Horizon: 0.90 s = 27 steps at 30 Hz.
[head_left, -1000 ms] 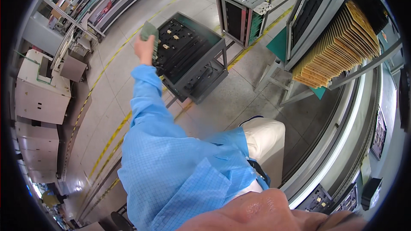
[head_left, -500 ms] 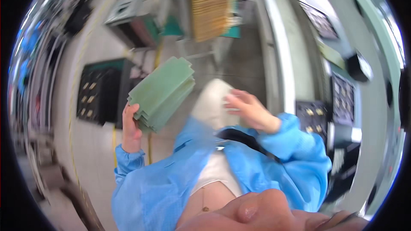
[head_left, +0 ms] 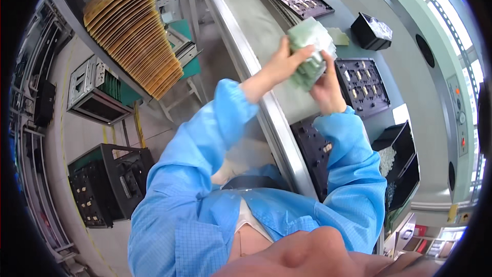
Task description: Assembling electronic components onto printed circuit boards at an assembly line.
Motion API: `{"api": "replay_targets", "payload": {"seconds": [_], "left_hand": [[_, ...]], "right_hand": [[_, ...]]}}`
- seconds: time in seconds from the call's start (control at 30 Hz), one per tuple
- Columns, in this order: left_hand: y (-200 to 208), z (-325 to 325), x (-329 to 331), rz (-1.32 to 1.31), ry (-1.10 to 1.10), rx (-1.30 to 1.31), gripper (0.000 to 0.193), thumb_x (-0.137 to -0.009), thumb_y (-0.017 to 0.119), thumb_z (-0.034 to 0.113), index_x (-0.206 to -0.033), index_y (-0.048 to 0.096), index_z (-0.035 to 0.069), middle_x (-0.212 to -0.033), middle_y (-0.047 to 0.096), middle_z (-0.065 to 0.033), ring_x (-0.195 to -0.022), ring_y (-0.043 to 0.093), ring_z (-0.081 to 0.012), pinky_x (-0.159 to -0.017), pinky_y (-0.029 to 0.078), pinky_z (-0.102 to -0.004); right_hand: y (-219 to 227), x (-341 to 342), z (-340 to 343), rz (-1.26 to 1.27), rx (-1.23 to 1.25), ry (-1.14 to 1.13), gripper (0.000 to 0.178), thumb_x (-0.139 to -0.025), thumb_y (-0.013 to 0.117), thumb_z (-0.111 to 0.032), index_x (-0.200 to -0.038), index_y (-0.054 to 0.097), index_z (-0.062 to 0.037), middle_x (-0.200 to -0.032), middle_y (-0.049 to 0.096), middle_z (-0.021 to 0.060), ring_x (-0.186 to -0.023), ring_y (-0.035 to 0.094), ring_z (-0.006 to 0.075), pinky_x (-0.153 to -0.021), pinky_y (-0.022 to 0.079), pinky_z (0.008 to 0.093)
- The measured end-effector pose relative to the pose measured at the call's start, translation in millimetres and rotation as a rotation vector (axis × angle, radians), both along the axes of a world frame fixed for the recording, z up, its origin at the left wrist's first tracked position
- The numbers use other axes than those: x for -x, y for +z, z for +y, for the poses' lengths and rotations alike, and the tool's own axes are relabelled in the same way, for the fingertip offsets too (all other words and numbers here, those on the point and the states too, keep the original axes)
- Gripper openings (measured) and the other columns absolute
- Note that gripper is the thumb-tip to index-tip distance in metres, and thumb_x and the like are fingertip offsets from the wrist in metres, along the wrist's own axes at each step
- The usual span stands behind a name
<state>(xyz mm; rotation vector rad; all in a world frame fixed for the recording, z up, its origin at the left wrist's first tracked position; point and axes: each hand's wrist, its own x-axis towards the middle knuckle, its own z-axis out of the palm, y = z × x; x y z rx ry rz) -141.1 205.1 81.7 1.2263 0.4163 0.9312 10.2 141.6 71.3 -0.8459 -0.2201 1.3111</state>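
A stack of thin green boards [head_left: 309, 38] with stepped edges is held over the conveyor, slightly blurred. My left hand [head_left: 284, 64] grips its left side, thumb across the face. My right hand [head_left: 327, 90] holds its lower right side, fingers closed along the edge. Just right of the stack, a single pale green board [head_left: 338, 36] lies on the bench. Close to my right hand is a black tray [head_left: 365, 86] with small light-coloured pieces in its slots. Another black tray [head_left: 310, 146] lies partly under my right forearm.
A metal rail [head_left: 243, 54] edges the conveyor. Farther along sits a black tray [head_left: 302, 1]; a black bin [head_left: 370, 32] holds clear plastic. Black bins [head_left: 402, 149] with small pale parts stand at right. A fanned row of amber panels [head_left: 134, 36] and a black rack [head_left: 110, 184] are on the left.
My view and body have turned right toward the bench. The green stack has gone from my left side to above the conveyor. My right hand, empty before, now holds it too.
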Motion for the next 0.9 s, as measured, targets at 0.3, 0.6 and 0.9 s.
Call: {"api": "replay_targets", "payload": {"seconds": [0.3,0.6,0.9], "left_hand": [[-14,93,-108,0.376,0.203,-0.329,0.103,-0.084,0.051,0.077,-0.140,0.032,-0.008,-0.153,0.023,-0.0255,-0.140,0.030,-0.0442,-0.108,0.036,-0.0558],[-28,94,22,0.282,0.682,-0.971,0.034,-0.084,0.073,0.032,-0.107,0.067,0.008,-0.137,0.051,-0.0166,-0.130,0.042,-0.0397,-0.105,0.037,-0.0579],[-157,-66,278,0.937,0.896,-0.793,0.021,-0.071,0.074,0.000,-0.090,0.069,0.009,-0.104,0.065,-0.0065,-0.103,0.059,-0.0297,-0.096,0.048,-0.0460]], "right_hand": [[-11,-99,104,-0.064,0.003,-0.056,0.050,-0.087,0.069,-0.040,-0.122,0.060,-0.0055,-0.116,0.067,0.0119,-0.101,0.067,0.0284,-0.092,0.056,0.0442],[-41,-194,189,-0.217,-0.047,-0.227,0.050,-0.085,0.076,-0.028,-0.123,0.057,-0.0020,-0.121,0.064,0.0140,-0.111,0.063,0.0309,-0.099,0.052,0.0478],[-48,-248,237,-0.337,0.045,0.321,0.050,-0.097,0.052,-0.021,-0.145,0.043,-0.0091,-0.137,0.056,0.0183,-0.127,0.054,0.0341,-0.109,0.042,0.0506]]}}
